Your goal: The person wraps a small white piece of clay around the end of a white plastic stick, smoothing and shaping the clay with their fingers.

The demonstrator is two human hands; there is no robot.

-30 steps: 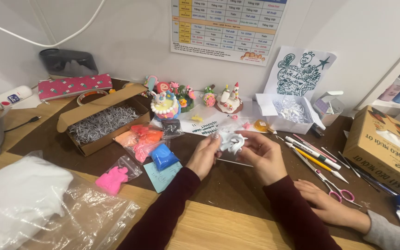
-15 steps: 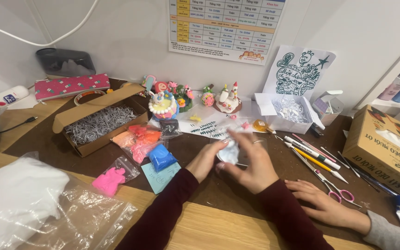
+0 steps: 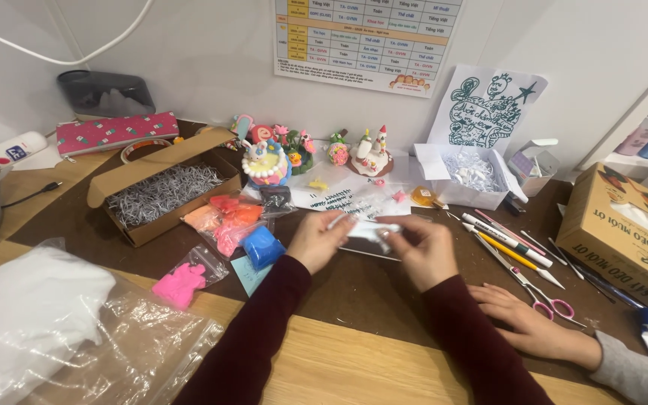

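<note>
Both hands have drawn slightly apart since half a second ago, when the right hand lay over the white piece and hid most of it; now the piece shows again as a flattened strip stretched between them. A second ago it looked more like a crumpled lump held up between the fingertips.

The left hand point(image 3: 318, 241) pinches one end of the white clay strip point(image 3: 363, 229) between thumb and forefinger, and the right hand point(image 3: 423, 249) pinches the other end the same way, its remaining fingers curled loosely beneath. Both grips are closed on the strip, which hangs just above the dark desk mat point(image 3: 369, 289).

Just left of the left fingers lies a blue clay lump point(image 3: 264, 247) in clear wrap, and beyond it the bags of orange and pink clay point(image 3: 228, 217). A pink clay piece in a bag point(image 3: 180, 283) sits further left, nearer the desk edge. Past the fingertips stand the small clay figures point(image 3: 268, 161) and a white sheet with writing point(image 3: 343, 202). To the right of the right fingers lie pens and modelling tools point(image 3: 508, 244) and pink-handled scissors point(image 3: 553, 306).

Another person's hand point(image 3: 526, 322) rests flat on the mat beside the scissors, much where it was before.
</note>
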